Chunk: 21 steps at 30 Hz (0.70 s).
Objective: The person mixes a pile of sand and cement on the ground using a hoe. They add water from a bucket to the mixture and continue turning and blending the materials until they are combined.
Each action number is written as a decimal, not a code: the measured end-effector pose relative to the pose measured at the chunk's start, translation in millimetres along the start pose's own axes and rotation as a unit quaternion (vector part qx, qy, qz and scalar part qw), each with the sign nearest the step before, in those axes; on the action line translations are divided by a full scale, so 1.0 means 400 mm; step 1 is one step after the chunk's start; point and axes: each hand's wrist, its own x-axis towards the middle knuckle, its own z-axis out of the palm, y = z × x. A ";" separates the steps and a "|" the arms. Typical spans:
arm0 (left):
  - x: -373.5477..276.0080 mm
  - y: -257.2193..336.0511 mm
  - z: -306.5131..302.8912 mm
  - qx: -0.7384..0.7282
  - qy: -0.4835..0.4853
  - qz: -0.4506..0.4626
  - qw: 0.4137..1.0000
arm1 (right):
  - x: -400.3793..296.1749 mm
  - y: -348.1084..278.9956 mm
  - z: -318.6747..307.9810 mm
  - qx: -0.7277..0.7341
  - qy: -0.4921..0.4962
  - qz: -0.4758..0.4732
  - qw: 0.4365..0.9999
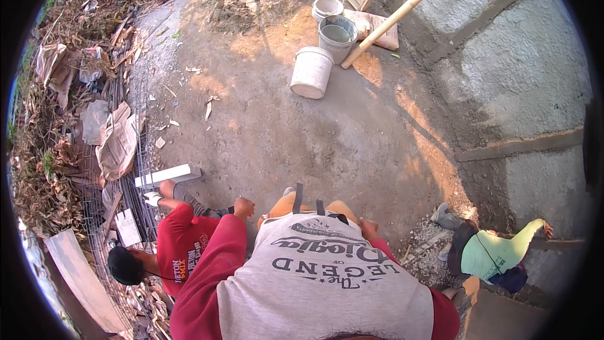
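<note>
My left hand (pixel 244 208) hangs beside my left hip with its fingers loosely curled; nothing shows in it. At my other hip is my right hand (pixel 368 227), partly hidden by the body and sleeve, so its fingers cannot be made out. Neither hand touches any tool that I can see. Before me lies a grey concrete or mortar floor (pixel 264 137). Farther off on it, a white plastic bucket (pixel 311 73) lies tilted against a dark bucket of greyish liquid (pixel 337 33), with another pale bucket (pixel 328 6) behind.
A bamboo pole (pixel 401 12) leans across near a cement sack (pixel 384 33). Steel mesh (pixel 141 151), sacking and dry leaves line the left. A person in red (pixel 181 245) crouches close by; another in light green (pixel 490 255) is at the rough wall (pixel 519 66). Someone stands far left.
</note>
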 end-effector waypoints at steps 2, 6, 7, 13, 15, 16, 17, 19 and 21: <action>0.038 0.094 -0.120 -0.163 0.051 -0.062 0.983 | 0.035 -0.126 0.064 -0.028 -0.036 -0.056 0.997; 0.137 0.256 -0.301 -0.188 0.118 0.003 0.975 | 0.157 -0.319 0.138 0.155 0.010 0.106 0.982; 0.167 0.285 -0.329 -0.216 0.114 0.011 0.970 | 0.196 -0.352 0.141 0.147 0.020 0.122 0.981; 0.311 0.392 -0.402 -0.178 0.095 -0.035 0.979 | 0.471 -0.516 0.207 0.121 0.061 0.173 0.976; 0.329 0.417 -0.445 -0.183 0.040 -0.073 0.980 | 0.608 -0.609 0.258 0.119 0.063 0.188 0.973; 0.328 0.429 -0.468 -0.154 0.048 -0.062 0.985 | 0.665 -0.656 0.289 0.129 0.073 0.206 0.967; 0.328 0.434 -0.524 -0.068 0.039 -0.009 0.997 | 0.694 -0.693 0.323 0.127 0.089 0.239 0.958; 0.349 0.475 -0.616 0.072 0.001 0.063 0.995 | 0.787 -0.829 0.372 0.101 0.042 0.187 0.976; 0.376 0.525 -0.699 0.202 -0.040 0.132 0.970 | 0.887 -1.026 0.414 0.080 -0.004 0.151 0.985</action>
